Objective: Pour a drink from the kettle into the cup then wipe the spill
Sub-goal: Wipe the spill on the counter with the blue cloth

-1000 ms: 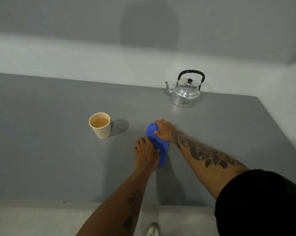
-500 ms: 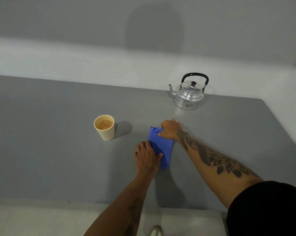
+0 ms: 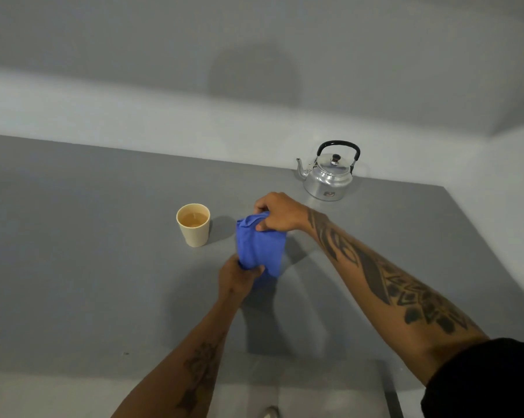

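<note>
A blue cloth [image 3: 260, 247] hangs lifted off the grey table [image 3: 88, 267], held at both ends. My right hand [image 3: 280, 215] grips its far, upper end. My left hand [image 3: 238, 277] grips its near, lower end. A cream cup [image 3: 193, 224] holding a light brown drink stands upright just left of the cloth. The metal kettle [image 3: 328, 175], with its black handle up and spout pointing left, sits at the back right of the table by the wall. No spill shows on the table surface.
A pale wall runs along the table's far edge and right side. The table's near edge lies below my forearms, with light floor and a shoe tip [image 3: 269, 413] beneath it.
The cloth lay flat on the table under both hands before. Now both hands have closed on it and raised it off the surface, bunching it.
</note>
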Tool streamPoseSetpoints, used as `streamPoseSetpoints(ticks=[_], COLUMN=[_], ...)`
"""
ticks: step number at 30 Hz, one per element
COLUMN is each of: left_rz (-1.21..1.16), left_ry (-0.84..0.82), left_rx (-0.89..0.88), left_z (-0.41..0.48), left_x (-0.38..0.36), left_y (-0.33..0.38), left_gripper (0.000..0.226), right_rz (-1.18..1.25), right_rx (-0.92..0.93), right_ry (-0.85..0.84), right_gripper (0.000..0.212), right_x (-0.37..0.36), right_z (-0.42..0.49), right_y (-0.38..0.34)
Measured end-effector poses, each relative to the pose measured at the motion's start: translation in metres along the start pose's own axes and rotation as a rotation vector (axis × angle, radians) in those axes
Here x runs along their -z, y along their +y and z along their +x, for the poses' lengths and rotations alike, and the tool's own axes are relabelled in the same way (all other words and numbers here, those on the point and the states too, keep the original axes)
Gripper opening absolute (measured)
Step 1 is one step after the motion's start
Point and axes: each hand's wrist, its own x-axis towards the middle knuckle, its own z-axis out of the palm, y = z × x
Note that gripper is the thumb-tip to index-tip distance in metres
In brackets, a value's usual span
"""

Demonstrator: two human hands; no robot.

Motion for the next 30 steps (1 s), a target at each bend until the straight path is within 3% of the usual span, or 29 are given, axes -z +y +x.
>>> streamPoseSetpoints(ticks=[3,6,11,14,16,22,25,30], left_rz=[-0.161,-0.172,-0.153,-0.066,0.010,0.084,0.109,0.252], left_ry=[0.011,0.056,0.068,0.078,0.107,0.165,0.194,0.149], left_rx=[0.033,0.061,0.133,0.191,0.242,0.324,0.306,0.302], left_z=[-0.009,-0.011,-0.029,-0.036,-0.040,-0.043,-0.041,-0.037], left_x=[0.041,0.084,0.166,0.205,0.225,0.252,0.253,0.253], left_y=[-0.016,-0.047,-0.092,-0.117,-0.128,-0.145,-0.149,-0.149], left_gripper=[0.058,0.075,0.041,0.048,0.054,0.069,0.068,0.074], right_rz=[0.002,0.004,-0.003,0.000,-0.005,-0.087,-0.153,-0.196], right_rx=[0.064,0.114,0.198,0.194,0.168,0.077,0.057,0.023], right_ry=[-0.003,-0.016,-0.042,-0.066,-0.067,-0.070,-0.029,0.002], right_gripper=[0.009,0.009,0.016,0.012,0.022,0.012,0.025,0.026], right_x=[-0.001,-0.014,-0.048,-0.071,-0.088,-0.131,-0.144,-0.154], right_z=[0.010,0.025,0.051,0.065,0.074,0.095,0.103,0.107], right_y=[-0.038,-0.077,-0.149,-0.185,-0.203,-0.228,-0.231,-0.234])
